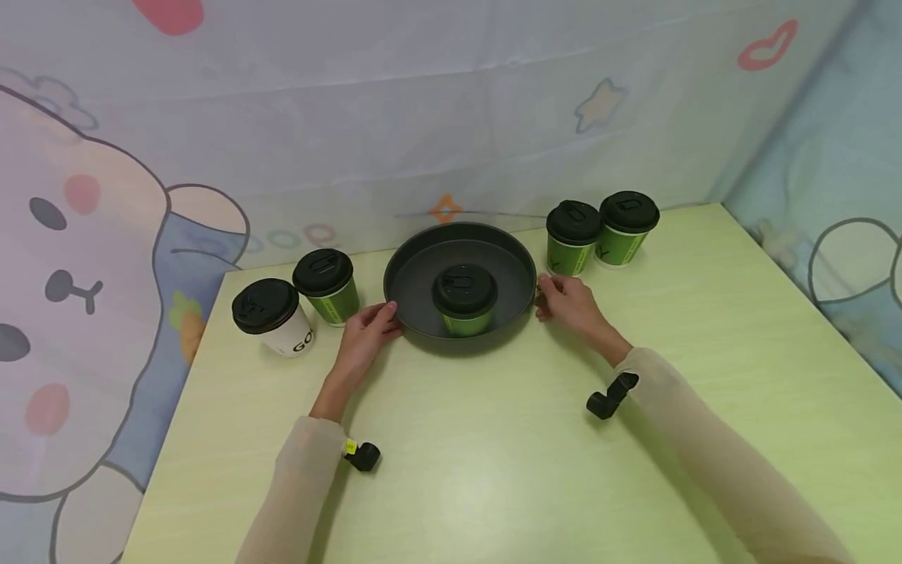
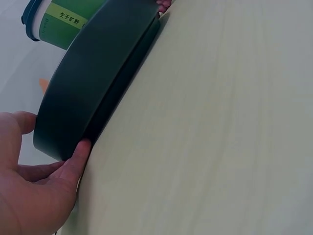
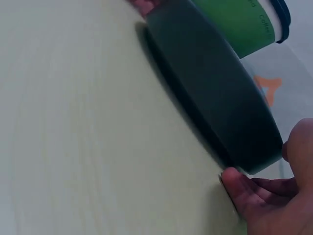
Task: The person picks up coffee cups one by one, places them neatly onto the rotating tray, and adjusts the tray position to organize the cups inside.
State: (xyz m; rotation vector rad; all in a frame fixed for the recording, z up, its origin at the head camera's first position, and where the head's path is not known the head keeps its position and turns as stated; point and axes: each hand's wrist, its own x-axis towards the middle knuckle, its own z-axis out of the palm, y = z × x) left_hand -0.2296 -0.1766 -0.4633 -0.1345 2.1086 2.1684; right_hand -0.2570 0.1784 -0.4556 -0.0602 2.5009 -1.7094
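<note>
Together, left hand (image 1: 365, 335) and right hand (image 1: 572, 307) in narrow thumb-and-finger grips on opposite edges of the dark pan (image 1: 412, 286).

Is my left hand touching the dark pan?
Touching. In the left wrist view, the left hand pinches the dark pan, thumb against its upper edge and fingers against its lower edge.

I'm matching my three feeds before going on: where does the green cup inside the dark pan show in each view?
Head: the green cup is near the picture's centre, inside the dark pan.
Left wrist: top left, partly hidden behind the pan's wall.
Right wrist: top right, also partly hidden by that wall.
Shared landmark: the dark pan, seen from above in head, side-on in both wrist views.
</note>
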